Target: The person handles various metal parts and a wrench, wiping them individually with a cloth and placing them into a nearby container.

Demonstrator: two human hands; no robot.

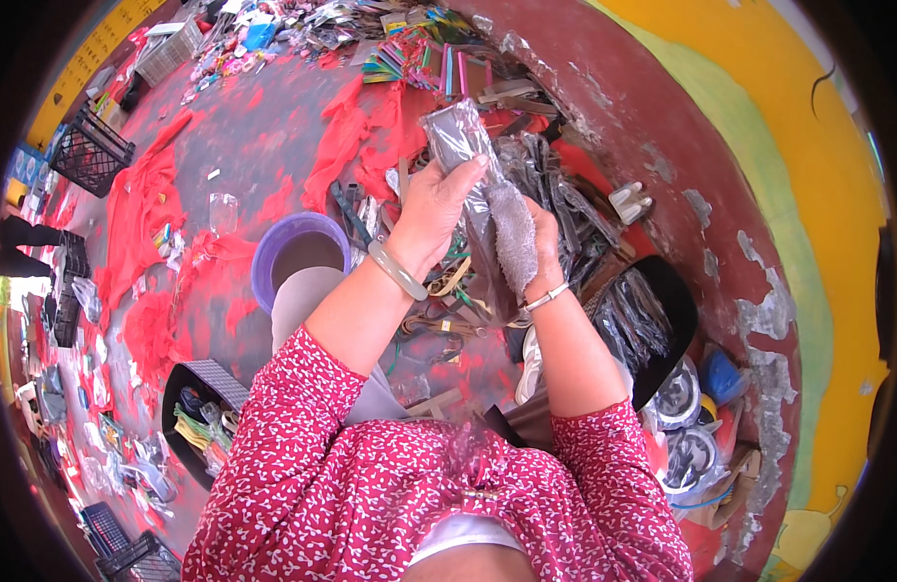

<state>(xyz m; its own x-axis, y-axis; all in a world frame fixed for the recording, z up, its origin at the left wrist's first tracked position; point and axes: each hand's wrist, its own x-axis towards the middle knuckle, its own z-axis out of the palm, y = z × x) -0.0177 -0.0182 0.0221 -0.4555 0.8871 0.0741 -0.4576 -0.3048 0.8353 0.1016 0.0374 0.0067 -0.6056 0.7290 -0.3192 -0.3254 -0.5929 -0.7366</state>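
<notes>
We judge the bagging about half done: our left hand (431, 209) grips the clear bag (458, 136) at 12 o'clock, while our right hand (538, 254) clasps the grey cloth (511, 238) partly inside it. At 9 o'clock the purple bucket (274, 247) looks empty; at 3 o'clock the black tray (673, 310) holds bagged pieces.

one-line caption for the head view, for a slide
Both hands, left and right, hold a clear bag with a grey item above a purple bucket and red-stained floor.
</notes>
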